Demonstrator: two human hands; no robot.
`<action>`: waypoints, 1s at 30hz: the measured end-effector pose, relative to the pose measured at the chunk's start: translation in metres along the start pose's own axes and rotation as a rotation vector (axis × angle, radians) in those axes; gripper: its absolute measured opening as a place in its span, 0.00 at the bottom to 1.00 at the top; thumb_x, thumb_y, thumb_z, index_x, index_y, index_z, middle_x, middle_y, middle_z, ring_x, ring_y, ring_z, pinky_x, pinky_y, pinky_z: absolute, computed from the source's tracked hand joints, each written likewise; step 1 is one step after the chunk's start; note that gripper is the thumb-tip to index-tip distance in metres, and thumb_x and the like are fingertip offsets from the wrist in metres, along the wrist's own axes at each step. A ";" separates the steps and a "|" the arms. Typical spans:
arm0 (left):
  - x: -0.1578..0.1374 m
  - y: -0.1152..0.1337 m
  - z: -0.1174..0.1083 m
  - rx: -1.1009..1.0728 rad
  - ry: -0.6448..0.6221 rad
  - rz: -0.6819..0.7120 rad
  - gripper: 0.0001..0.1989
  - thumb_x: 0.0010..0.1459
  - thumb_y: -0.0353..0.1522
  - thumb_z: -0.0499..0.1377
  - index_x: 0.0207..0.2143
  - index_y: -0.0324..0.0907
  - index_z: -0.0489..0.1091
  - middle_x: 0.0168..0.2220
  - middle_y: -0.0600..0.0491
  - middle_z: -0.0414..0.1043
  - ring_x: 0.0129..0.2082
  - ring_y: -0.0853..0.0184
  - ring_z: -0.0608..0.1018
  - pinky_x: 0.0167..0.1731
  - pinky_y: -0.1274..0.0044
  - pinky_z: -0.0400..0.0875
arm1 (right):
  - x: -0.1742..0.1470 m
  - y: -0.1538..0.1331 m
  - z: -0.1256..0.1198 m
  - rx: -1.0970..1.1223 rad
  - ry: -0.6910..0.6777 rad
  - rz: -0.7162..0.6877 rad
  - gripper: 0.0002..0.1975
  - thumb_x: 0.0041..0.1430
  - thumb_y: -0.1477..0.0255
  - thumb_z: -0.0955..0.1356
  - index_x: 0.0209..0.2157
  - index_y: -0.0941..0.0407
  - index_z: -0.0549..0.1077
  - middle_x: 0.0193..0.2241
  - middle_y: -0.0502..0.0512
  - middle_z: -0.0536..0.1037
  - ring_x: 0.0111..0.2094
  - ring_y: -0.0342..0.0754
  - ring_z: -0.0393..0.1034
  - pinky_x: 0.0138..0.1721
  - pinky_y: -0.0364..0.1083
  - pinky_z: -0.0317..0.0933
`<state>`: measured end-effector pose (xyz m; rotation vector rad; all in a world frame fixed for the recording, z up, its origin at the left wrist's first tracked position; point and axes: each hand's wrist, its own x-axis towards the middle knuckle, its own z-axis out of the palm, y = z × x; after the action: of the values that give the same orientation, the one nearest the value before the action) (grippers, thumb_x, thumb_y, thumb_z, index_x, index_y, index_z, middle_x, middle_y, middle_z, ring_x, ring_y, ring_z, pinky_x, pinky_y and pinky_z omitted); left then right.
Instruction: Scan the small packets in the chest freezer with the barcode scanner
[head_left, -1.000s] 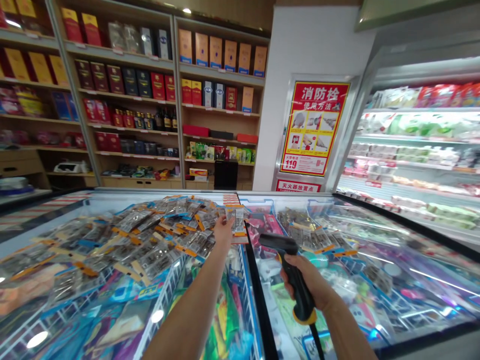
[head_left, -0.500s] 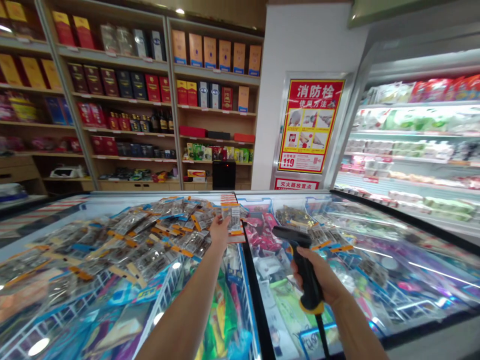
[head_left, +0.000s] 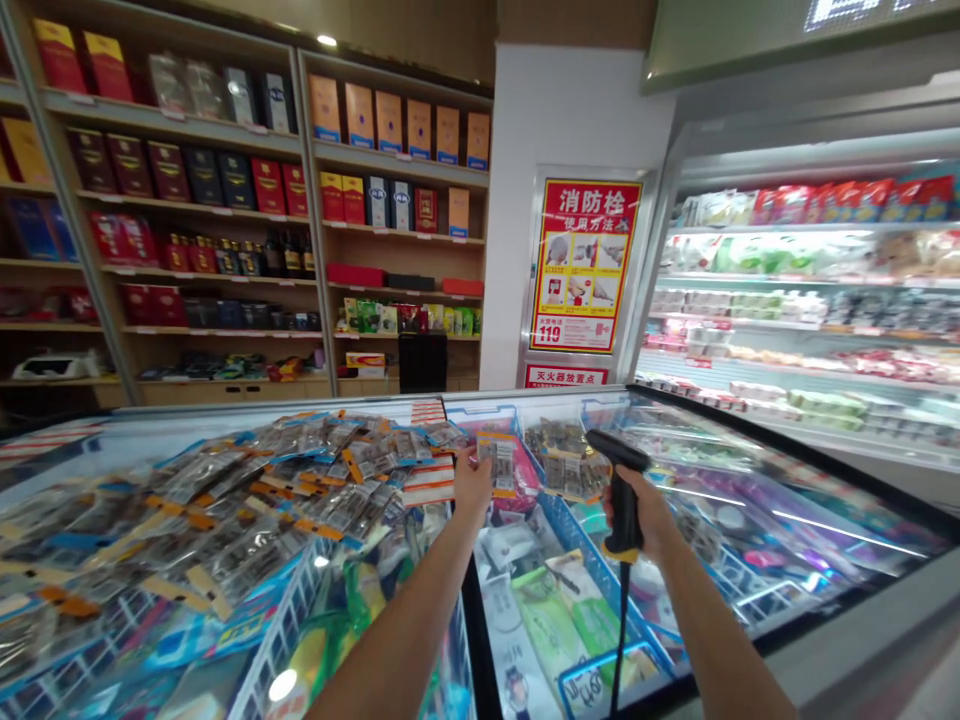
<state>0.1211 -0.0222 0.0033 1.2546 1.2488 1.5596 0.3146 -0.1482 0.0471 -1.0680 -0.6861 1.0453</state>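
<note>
My left hand [head_left: 474, 480] pinches the edge of a small clear packet [head_left: 498, 464] with orange strips and a white label. It is held over the chest freezer's black divider, near a pink package [head_left: 526, 484]. My right hand [head_left: 646, 512] is wrapped round the grip of a black and yellow barcode scanner [head_left: 624, 500]. The scanner's head points left toward the packet, and its cable [head_left: 619, 640] hangs down. Left of my left hand lies a heap of similar packets [head_left: 300, 490]. More such packets [head_left: 566, 460] sit in a blue basket between the held packet and the scanner.
Green and white packages [head_left: 536, 610] lie in the right freezer section below my hands. Sliding glass [head_left: 795, 540] covers its right part. Behind stand wooden shelves of boxes [head_left: 386, 120], a red fire hydrant sign [head_left: 586, 265] and a lit refrigerated case [head_left: 810, 320].
My left hand has carried the packet rightward from the heap across the divider. My right hand has raised the scanner slightly. The view has turned a little to the right.
</note>
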 end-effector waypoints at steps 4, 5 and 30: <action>-0.014 0.001 0.038 0.080 -0.048 -0.042 0.14 0.45 0.24 0.53 0.38 0.41 0.64 0.30 0.50 0.72 0.31 0.65 0.74 0.34 0.73 0.66 | -0.003 -0.003 -0.019 0.012 0.027 -0.020 0.10 0.46 0.65 0.66 0.29 0.57 0.66 0.13 0.47 0.69 0.12 0.41 0.62 0.12 0.40 0.57; -0.018 0.002 0.045 0.103 -0.060 -0.048 0.15 0.45 0.24 0.52 0.38 0.41 0.64 0.32 0.49 0.72 0.33 0.64 0.74 0.35 0.72 0.65 | -0.004 -0.003 -0.024 0.019 0.035 -0.019 0.10 0.46 0.65 0.66 0.29 0.57 0.66 0.14 0.47 0.69 0.13 0.41 0.62 0.12 0.40 0.57; 0.057 0.018 -0.076 1.184 0.252 0.263 0.20 0.47 0.31 0.53 0.44 0.32 0.63 0.45 0.33 0.63 0.47 0.48 0.64 0.44 0.61 0.53 | -0.026 0.007 -0.029 0.192 0.031 0.052 0.08 0.45 0.67 0.66 0.30 0.55 0.68 0.15 0.47 0.69 0.14 0.41 0.61 0.14 0.40 0.57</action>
<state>0.0342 0.0106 0.0313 2.0084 2.4170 1.1082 0.3275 -0.1821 0.0312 -0.9377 -0.5236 1.1141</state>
